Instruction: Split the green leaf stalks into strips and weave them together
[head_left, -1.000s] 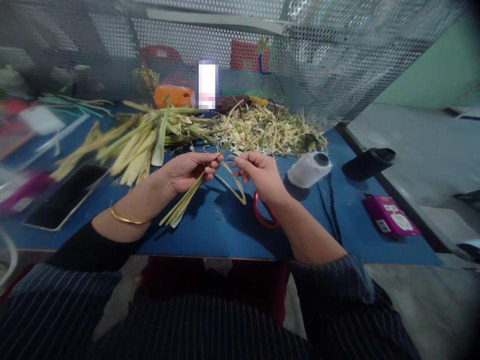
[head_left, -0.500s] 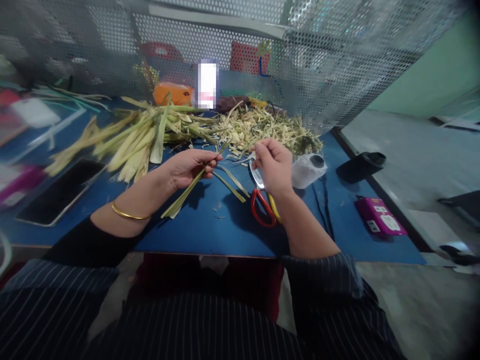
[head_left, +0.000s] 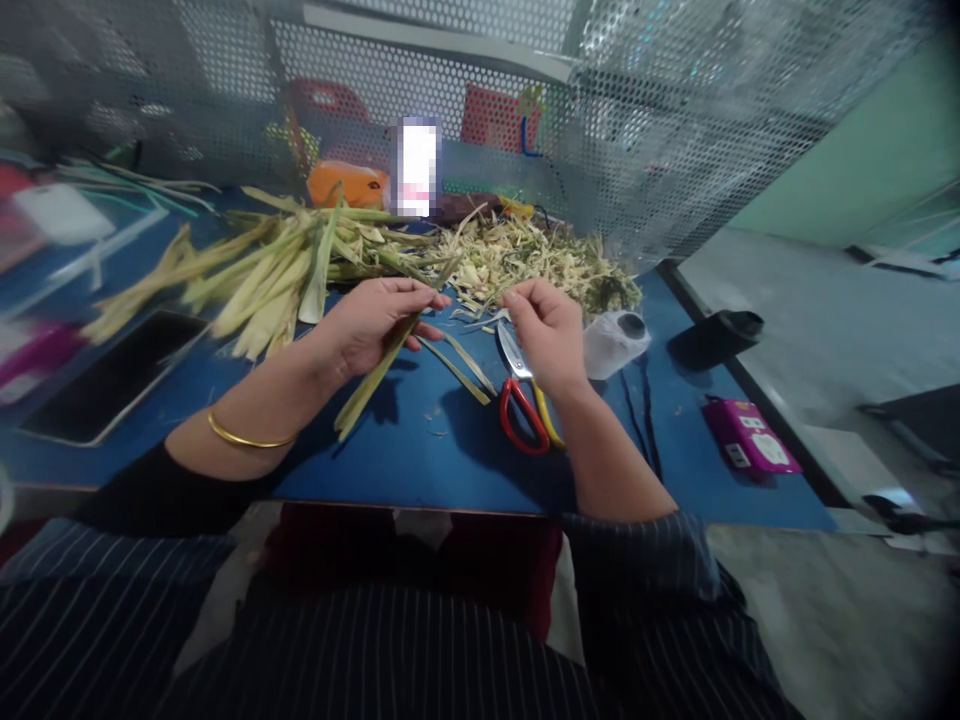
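My left hand (head_left: pixel 386 315) pinches a folded green husk strip (head_left: pixel 371 390), whose lower end points down toward the table's front edge. To the right, my right hand (head_left: pixel 546 325) is closed with thumb and fingertips together; what it grips is too small to make out. Scissors (head_left: pixel 517 400) with one red and one yellow handle lie partly under my right hand and wrist. Two loose husk strips (head_left: pixel 461 370) rest on the blue table between the hands. Behind the hands are a bundle of long husks (head_left: pixel 262 275) and a heap of shredded husk (head_left: pixel 525 255).
A white spool (head_left: pixel 615 345), a black roll (head_left: pixel 716 338) and a purple pack (head_left: pixel 752 435) are on the right of the blue table (head_left: pixel 450 480). At left lies a dark phone (head_left: pixel 112 375). A perforated metal screen (head_left: pixel 345 60) rises behind an orange pack (head_left: pixel 345 185).
The strip in my left hand has turned and looks narrower at its lower end. My left fingers have spread slightly and the hand has risen a little. My right hand has barely moved.
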